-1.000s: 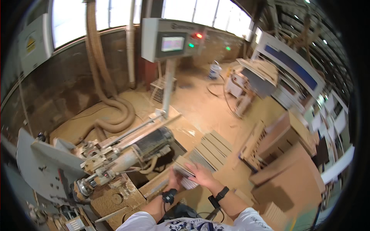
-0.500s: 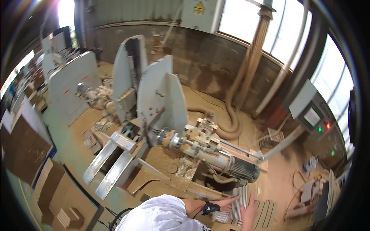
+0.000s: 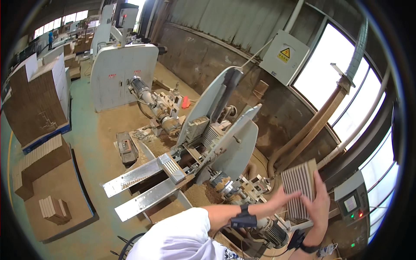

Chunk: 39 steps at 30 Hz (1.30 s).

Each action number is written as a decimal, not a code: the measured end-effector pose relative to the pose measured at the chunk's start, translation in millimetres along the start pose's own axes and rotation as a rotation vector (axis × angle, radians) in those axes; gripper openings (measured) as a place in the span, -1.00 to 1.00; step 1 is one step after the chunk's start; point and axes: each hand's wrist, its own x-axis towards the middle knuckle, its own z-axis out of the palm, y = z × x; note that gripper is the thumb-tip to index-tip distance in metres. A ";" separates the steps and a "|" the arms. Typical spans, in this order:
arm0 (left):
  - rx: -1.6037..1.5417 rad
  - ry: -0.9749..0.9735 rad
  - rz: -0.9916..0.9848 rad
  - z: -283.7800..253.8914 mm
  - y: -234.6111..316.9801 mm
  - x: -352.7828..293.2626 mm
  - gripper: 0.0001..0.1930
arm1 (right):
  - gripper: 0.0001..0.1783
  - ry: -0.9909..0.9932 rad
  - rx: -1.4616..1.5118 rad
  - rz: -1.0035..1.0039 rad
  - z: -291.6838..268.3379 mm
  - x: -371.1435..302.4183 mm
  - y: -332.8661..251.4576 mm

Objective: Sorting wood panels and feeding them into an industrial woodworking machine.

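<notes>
A stack of thin brown boards (image 3: 298, 184), its striped edges turned toward me, is held up off the machine at the right. My left hand (image 3: 281, 202) grips its lower left side, thumb across the striped face. Around the right side and lower corner wraps my right hand (image 3: 319, 204). Some fingers are hidden behind the boards. Below my left forearm is a motor (image 3: 274, 234) of the machine. Left of my hands, two metal rails (image 3: 132, 176) jut out from the machine, with a small striped block (image 3: 173, 168) at their inner end.
Upright grey guard panels (image 3: 240, 149) rise from the machine amid sawdust. A lit control box (image 3: 353, 203) stands close right of my right hand. Ribbed hoses (image 3: 310, 123) run up by the window. At left, board stacks (image 3: 41, 162) sit on a low pallet (image 3: 65, 184).
The view has swung left. Both hands have risen from the low pile of boards beside the motor, lifting the board stack up.
</notes>
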 end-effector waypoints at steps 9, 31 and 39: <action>-0.073 0.325 0.349 -103.9 164.7 112.8 -0.48 | -0.29 0.157 -0.140 -0.468 54.5 226.7 -87.1; -0.125 0.389 0.114 -257.1 240.0 197.5 -0.47 | -0.35 -0.016 -0.307 -0.512 206.7 355.1 -66.5; -0.041 0.536 0.003 -339.6 177.0 166.0 -0.31 | -0.52 -0.335 0.140 -0.266 232.7 313.8 -64.2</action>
